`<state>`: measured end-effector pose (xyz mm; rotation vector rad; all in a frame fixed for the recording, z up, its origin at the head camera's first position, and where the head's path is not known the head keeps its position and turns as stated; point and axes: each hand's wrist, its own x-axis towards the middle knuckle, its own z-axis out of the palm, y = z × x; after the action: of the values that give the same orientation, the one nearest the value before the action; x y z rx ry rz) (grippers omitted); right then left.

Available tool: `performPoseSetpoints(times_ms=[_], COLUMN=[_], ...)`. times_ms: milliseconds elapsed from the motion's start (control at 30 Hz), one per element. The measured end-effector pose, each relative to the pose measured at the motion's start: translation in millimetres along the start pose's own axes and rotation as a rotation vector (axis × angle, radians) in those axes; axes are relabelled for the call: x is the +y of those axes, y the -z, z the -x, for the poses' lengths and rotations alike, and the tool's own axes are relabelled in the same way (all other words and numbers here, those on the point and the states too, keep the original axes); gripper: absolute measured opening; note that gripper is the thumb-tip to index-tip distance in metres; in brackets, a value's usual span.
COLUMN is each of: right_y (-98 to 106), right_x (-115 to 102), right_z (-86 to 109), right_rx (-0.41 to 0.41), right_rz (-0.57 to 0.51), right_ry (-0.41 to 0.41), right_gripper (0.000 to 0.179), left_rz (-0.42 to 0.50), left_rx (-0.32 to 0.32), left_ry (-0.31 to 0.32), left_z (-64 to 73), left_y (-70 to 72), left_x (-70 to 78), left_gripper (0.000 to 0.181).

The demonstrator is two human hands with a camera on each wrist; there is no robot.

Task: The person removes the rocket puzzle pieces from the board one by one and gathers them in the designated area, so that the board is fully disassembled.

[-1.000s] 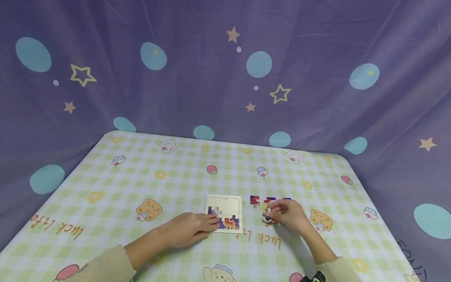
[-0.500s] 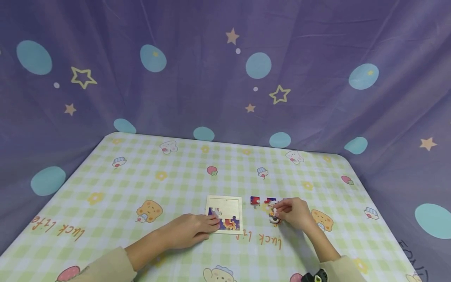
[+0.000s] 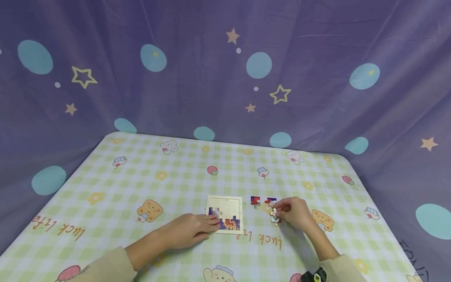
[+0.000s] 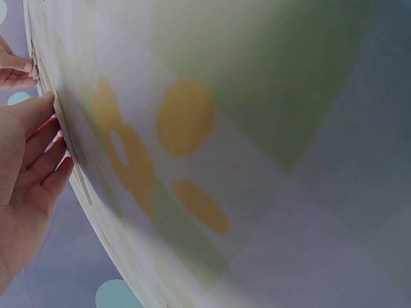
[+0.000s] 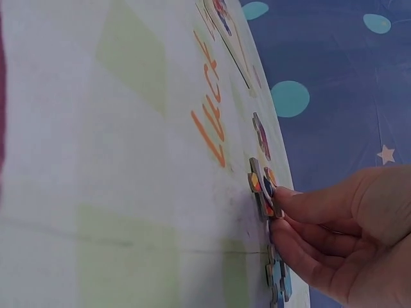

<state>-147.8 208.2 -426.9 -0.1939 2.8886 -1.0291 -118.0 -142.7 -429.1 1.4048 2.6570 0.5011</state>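
My left hand (image 3: 197, 229) rests on the left side of a square wooden puzzle tray (image 3: 241, 211), its fingers fairly straight over the border. Interlocking pieces with purple and red printing (image 3: 229, 224) lie along the tray's lower part, partly under the fingertips; bare wood shows above them. To the right of the tray, my right hand (image 3: 295, 212) pinches a jigsaw puzzle piece (image 3: 274, 217) between thumb and fingers. The right wrist view shows this piece (image 5: 255, 183) tilted at the fingertips, close over the cloth.
A red and purple puzzle piece (image 3: 255, 201) lies right of the tray, and another piece (image 3: 271, 201) sits just beyond the right fingertips. More pieces (image 5: 276, 273) show below the hand in the right wrist view. A checked cloth (image 3: 183, 176) covers the table; a purple curtain (image 3: 197, 90) hangs behind.
My right hand has shifted slightly right with the pinched puzzle piece, which has turned in the fingers. It now hides the piece at the far right. My left hand stays on the tray.
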Motion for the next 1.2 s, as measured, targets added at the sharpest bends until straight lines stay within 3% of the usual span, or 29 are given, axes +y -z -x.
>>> performPoseSetpoints(times_ms=[533, 700, 900, 1000, 1200], right_y=[0.8, -3.6, -22.6, -34.0, -55.9], right_x=[-10.4, -22.6, -44.8, -57.3, -76.5], right_z=[2.6, -3.5, -12.7, -16.3, -20.0], right_rx=[0.026, 0.019, -0.011, -0.05, -0.15], right_rz=[-0.009, -0.028, -0.042, -0.05, -0.081], right_ry=[-0.012, 0.052, 0.09, 0.11, 0.24], right_gripper=[0.012, 0.012, 0.011, 0.012, 0.012], left_rz=[0.003, 0.013, 0.015, 0.013, 0.023], left_rx=[-0.023, -0.02, -0.024, -0.029, -0.022], left_ry=[0.011, 0.012, 0.02, 0.023, 0.014], left_z=[0.7, 0.6, -1.3, -1.8, -2.1], left_y=[3.3, 4.6, 4.2, 3.9, 3.2], left_x=[0.3, 0.4, -0.9, -1.1, 0.3], left_gripper=[0.035, 0.035, 0.035, 0.035, 0.034])
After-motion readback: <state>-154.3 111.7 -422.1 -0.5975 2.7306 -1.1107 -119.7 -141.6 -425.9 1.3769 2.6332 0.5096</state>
